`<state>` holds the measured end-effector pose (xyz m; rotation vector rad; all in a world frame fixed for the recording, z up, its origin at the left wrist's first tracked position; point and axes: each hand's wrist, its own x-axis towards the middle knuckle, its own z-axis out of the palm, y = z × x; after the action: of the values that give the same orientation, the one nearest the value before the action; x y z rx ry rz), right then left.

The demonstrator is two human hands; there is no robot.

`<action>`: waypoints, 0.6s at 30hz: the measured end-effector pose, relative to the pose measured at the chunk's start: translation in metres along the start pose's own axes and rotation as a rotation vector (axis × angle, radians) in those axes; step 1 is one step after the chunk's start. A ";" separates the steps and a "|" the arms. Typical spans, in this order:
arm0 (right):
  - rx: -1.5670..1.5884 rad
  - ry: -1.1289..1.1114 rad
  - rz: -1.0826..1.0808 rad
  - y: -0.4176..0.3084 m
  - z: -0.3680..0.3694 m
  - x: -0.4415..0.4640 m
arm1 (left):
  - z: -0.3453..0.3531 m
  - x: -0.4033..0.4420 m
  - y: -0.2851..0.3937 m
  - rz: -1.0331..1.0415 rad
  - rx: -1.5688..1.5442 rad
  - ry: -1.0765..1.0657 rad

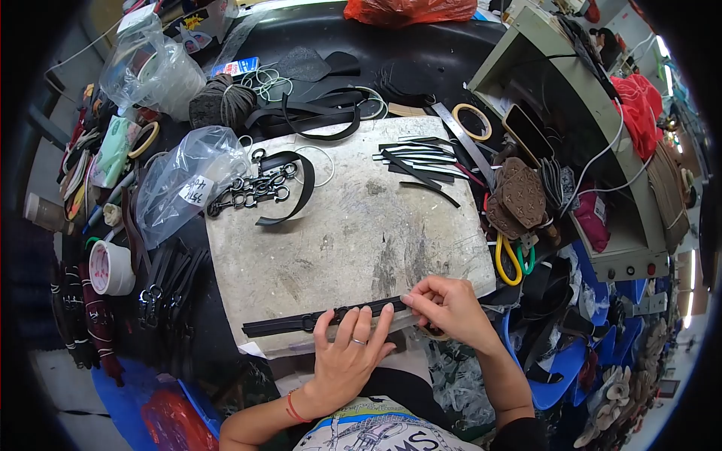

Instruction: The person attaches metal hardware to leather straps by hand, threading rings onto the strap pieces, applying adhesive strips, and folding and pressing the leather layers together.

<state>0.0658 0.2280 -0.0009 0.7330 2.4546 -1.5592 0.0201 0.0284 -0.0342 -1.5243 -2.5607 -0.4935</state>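
A black strap [274, 325] lies across the front edge of the pale, stained work board [323, 248], with a dark ring near its middle. My left hand [350, 349] presses down on it, fingers spread and stretched out, a ring on one finger. At the strap's right end, my right hand [451, 312] pinches the tip between thumb and forefinger. Metal snap hooks [252, 184] are heaped at the board's upper left, beside a curled black strip [304, 188]. Thin black and white strips [421, 159] lie at its upper right.
A clear plastic bag [177, 177] and a white tape roll [111, 268] are on the left. Straps with hooks [162, 289] lie below them. To the right are a metal ruler [462, 139], brown patterned pieces [519, 199], yellow-handled scissors [508, 259] and a grey metal cabinet [624, 225].
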 end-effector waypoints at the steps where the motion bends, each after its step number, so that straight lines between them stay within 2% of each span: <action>1: -0.051 0.038 -0.055 0.004 0.004 0.000 | 0.000 0.000 0.001 -0.009 -0.005 0.001; 5: -0.474 0.162 -0.115 0.000 0.001 -0.005 | -0.011 0.006 -0.006 -0.033 -0.145 -0.049; 8: -0.272 0.151 -0.124 -0.001 -0.016 -0.010 | -0.015 -0.003 -0.035 -0.057 -0.256 0.018; 10: -0.114 0.094 -0.282 -0.043 -0.002 -0.024 | -0.010 -0.006 -0.037 -0.087 -0.260 0.085; 12: 0.202 -0.276 -0.493 -0.083 0.016 -0.040 | -0.009 -0.001 -0.030 -0.077 -0.318 0.119; 13: 0.491 -0.536 -0.682 -0.092 0.029 -0.041 | -0.011 0.002 -0.028 -0.074 -0.366 0.136; 14: 0.846 -0.645 -0.729 -0.102 0.052 -0.053 | -0.008 -0.003 -0.029 -0.036 -0.363 0.155; 16: 1.407 -0.812 -0.733 -0.125 0.085 -0.074 | -0.026 -0.013 -0.028 -0.041 -0.385 0.209; 17: 1.669 -0.920 -0.737 -0.136 0.101 -0.084 | -0.046 -0.016 -0.032 -0.099 -0.338 0.331; 18: 1.747 -0.998 -0.651 -0.145 0.099 -0.091 | -0.065 -0.020 -0.043 -0.184 -0.125 0.461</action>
<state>0.0632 0.0617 0.1063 -0.7917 0.1939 -2.9174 -0.0121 -0.0288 0.0121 -1.0510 -2.3429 -0.9213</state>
